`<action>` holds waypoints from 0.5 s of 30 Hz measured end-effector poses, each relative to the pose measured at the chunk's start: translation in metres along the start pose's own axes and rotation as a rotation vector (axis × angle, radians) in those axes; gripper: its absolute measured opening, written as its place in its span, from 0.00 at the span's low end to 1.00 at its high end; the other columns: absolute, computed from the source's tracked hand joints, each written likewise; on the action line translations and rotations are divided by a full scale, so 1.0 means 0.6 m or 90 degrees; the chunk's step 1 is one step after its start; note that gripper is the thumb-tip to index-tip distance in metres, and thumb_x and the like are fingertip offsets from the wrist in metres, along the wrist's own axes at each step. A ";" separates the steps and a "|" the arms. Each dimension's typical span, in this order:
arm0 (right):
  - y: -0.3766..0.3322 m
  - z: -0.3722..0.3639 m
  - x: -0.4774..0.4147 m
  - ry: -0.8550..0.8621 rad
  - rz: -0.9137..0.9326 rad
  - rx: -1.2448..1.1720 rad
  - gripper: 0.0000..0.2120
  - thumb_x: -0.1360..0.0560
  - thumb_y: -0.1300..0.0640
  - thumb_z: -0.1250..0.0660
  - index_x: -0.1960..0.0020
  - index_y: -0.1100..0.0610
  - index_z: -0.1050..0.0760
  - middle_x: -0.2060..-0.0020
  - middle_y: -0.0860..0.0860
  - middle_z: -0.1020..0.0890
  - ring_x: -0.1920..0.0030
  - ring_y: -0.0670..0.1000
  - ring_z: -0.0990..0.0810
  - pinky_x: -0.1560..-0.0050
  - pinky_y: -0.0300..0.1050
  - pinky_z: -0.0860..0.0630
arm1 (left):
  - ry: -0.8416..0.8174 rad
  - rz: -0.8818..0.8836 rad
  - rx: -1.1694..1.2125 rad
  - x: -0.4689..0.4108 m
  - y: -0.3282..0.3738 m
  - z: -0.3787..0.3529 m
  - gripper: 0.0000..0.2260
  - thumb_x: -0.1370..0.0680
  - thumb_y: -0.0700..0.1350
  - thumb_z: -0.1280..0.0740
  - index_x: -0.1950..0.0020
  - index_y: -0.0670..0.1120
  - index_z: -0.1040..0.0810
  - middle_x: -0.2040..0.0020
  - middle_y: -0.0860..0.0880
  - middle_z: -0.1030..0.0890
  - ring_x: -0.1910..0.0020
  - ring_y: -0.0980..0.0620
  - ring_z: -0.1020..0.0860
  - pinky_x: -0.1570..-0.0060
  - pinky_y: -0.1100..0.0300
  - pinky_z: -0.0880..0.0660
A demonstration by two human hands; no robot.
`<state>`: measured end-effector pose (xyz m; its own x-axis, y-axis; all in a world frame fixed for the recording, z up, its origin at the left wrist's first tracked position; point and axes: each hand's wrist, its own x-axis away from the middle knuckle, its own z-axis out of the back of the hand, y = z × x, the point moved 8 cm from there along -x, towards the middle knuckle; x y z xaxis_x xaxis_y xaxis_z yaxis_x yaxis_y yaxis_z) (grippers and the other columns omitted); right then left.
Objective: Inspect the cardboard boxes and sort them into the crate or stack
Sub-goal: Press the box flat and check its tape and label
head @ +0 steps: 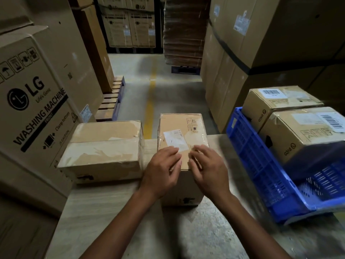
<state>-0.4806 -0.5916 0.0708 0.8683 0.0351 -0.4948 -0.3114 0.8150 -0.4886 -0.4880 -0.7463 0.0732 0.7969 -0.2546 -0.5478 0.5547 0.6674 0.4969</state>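
Note:
A tall taped cardboard box [179,128] stands upright in the middle of the table, a white label on its top. My left hand [162,171] and my right hand [207,169] hover over its near top edge, fingers spread, fingertips touching or just above the cardboard. Neither hand grips it. To the left lies a wider taped box [104,146] flat on the table. On the right, a blue plastic crate [261,161] holds two boxes: a near one [306,131] and a far one [276,101], both with barcode labels.
A grey table [130,212] carries the boxes and the crate. A large washing machine carton [31,101] stands at the left. Big cartons [242,53] are stacked at the right. Beyond is an aisle floor with a yellow line [151,101] and a pallet [112,98].

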 end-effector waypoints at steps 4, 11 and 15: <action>-0.002 -0.006 0.013 -0.010 0.021 0.044 0.15 0.21 0.51 0.39 0.41 0.54 0.18 0.39 0.50 0.18 0.34 0.54 0.23 0.35 0.52 0.27 | -0.064 0.025 -0.039 0.002 0.003 -0.015 0.18 0.21 0.50 0.38 0.38 0.43 0.18 0.39 0.47 0.19 0.38 0.50 0.24 0.36 0.54 0.27; -0.018 -0.004 -0.054 -0.124 0.038 0.212 0.09 0.22 0.46 0.37 0.52 0.52 0.25 0.54 0.48 0.23 0.54 0.49 0.28 0.50 0.48 0.27 | -0.141 -0.005 -0.111 -0.055 0.011 -0.013 0.10 0.21 0.46 0.33 0.42 0.45 0.17 0.48 0.48 0.19 0.49 0.52 0.25 0.48 0.55 0.23; -0.010 -0.026 -0.090 -0.211 0.000 0.197 0.16 0.19 0.43 0.41 0.38 0.51 0.25 0.37 0.51 0.24 0.38 0.51 0.27 0.41 0.49 0.26 | -0.170 0.027 -0.134 -0.083 -0.002 -0.023 0.15 0.19 0.47 0.37 0.34 0.45 0.22 0.31 0.45 0.25 0.31 0.47 0.29 0.31 0.52 0.33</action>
<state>-0.5318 -0.6072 0.0896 0.9607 0.1769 -0.2138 -0.2248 0.9480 -0.2253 -0.5317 -0.7248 0.0910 0.8677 -0.3795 -0.3210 0.4811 0.8036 0.3504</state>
